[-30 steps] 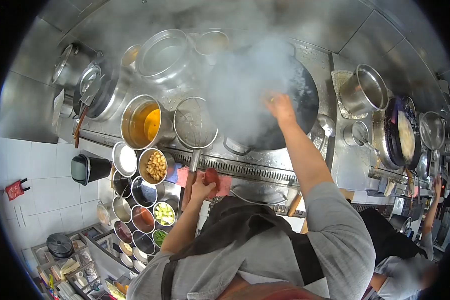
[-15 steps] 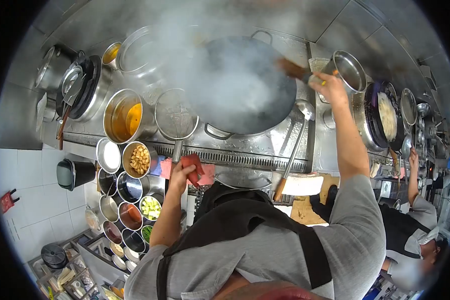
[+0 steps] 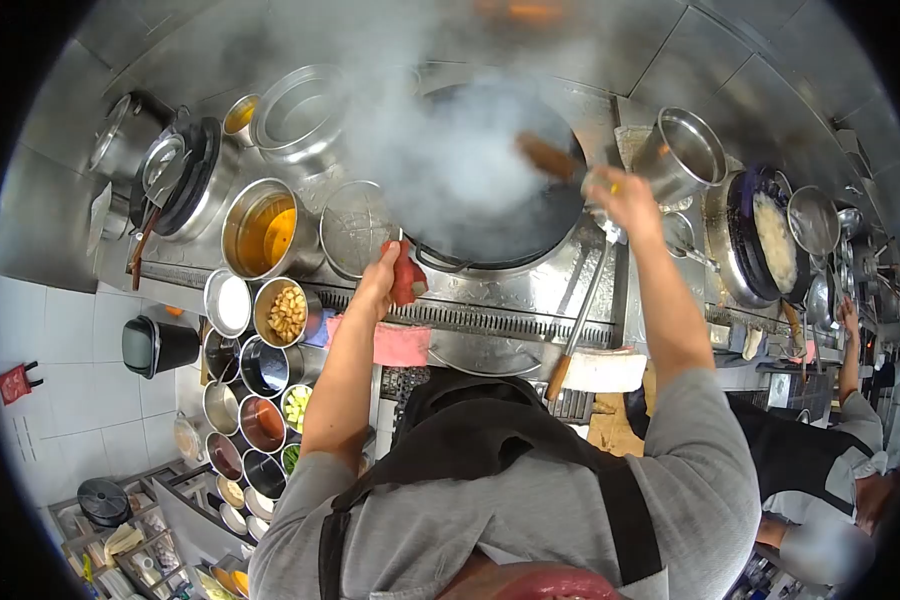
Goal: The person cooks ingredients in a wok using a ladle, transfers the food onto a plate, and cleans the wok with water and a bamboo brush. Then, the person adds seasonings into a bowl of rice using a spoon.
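Note:
My right hand (image 3: 622,203) is closed on a brown wok brush (image 3: 548,158), blurred by motion, its bristles over the right side of the large black wok (image 3: 545,225). Thick steam covers much of the wok's inside. In my left hand (image 3: 378,282) a folded red cloth (image 3: 408,277) is gripped, close to the wok's near loop handle (image 3: 438,262); whether they touch I cannot tell. A round wire strainer (image 3: 348,232) lies left of the wok. Beneath my right forearm side rests a long ladle (image 3: 582,310) with a wooden handle.
A pot of orange liquid (image 3: 260,235) and several ingredient pots, one with brown chunks (image 3: 287,315), stand left. A steel pot (image 3: 692,150) and a second wok (image 3: 770,235) are at right. A pink cloth (image 3: 402,345) lies along the front edge. A co-worker (image 3: 805,450) stands at right.
My left hand has moved up and right with the red cloth, towards the wok's handle. My right hand and the brush have shifted left and slightly down.

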Tool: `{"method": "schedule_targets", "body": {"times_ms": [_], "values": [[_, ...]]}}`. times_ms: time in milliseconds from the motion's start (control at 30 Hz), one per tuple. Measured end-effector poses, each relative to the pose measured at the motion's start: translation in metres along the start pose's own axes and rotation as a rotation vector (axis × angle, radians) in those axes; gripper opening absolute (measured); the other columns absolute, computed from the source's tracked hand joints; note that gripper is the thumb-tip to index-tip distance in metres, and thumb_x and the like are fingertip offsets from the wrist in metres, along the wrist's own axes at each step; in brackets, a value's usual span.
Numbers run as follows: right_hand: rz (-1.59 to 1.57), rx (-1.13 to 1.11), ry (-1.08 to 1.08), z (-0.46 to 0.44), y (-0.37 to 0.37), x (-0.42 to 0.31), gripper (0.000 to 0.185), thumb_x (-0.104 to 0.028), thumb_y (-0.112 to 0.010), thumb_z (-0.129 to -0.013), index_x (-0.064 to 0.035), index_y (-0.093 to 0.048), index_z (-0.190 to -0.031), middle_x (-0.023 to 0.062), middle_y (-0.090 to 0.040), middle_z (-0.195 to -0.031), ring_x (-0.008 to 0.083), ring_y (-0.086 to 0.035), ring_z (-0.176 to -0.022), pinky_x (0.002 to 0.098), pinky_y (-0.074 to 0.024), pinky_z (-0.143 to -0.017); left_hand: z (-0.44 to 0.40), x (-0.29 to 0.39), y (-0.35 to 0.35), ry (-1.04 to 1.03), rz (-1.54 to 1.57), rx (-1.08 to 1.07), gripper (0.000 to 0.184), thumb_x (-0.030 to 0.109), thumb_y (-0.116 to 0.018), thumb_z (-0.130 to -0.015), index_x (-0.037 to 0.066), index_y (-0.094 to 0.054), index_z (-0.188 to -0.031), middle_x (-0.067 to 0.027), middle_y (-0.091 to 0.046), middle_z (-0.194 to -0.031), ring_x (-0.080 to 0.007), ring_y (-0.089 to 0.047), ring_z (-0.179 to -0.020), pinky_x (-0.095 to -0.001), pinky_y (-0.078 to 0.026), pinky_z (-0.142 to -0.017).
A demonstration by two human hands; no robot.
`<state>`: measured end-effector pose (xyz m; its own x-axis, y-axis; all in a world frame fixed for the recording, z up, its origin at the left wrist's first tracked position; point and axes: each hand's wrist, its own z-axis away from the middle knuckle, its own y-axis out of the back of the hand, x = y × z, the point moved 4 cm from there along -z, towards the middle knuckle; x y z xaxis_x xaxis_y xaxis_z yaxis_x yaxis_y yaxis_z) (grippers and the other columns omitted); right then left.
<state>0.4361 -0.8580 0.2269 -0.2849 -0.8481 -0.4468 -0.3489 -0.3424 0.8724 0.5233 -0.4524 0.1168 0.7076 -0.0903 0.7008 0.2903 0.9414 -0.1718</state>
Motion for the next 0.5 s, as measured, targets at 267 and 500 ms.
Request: {"method": "schedule_targets", "body": {"times_ms": [267, 500], "values": [[-0.603, -0.086, -0.551, 0.110, -0.009, 0.040, 0.041, -0.022, -0.069, -0.079, -0.0076, -0.064, -0.117, 0.0072, -0.062, -0.064, 0.0106, -0.049, -0.040, 0.0250, -0.0410, -0.038, -0.044, -0.009, -0.047, -0.025, -0.019, 0.001, 0.015, 0.010, -0.057, -0.080, 0.008, -0.056, -0.094, -0.0078, -0.059, -0.068, -0.0183, -0.052, -0.050, -0.0312, -0.032, -0.037], [-0.449, -0.117, -0.205, 0.163, -0.032, 0.011, 0.051, -0.027, -0.076, -0.072, -0.0113, -0.063, -0.119, 0.0155, -0.069, -0.090, 0.0245, -0.068, -0.080, 0.0322, -0.0518, -0.075, 0.010, -0.015, -0.050, -0.283, 0.091, 0.170, 0.023, -0.002, -0.054, -0.071, 0.004, -0.056, -0.094, -0.0052, -0.053, -0.066, -0.0149, -0.051, -0.055, -0.0306, -0.038, -0.043]]}}
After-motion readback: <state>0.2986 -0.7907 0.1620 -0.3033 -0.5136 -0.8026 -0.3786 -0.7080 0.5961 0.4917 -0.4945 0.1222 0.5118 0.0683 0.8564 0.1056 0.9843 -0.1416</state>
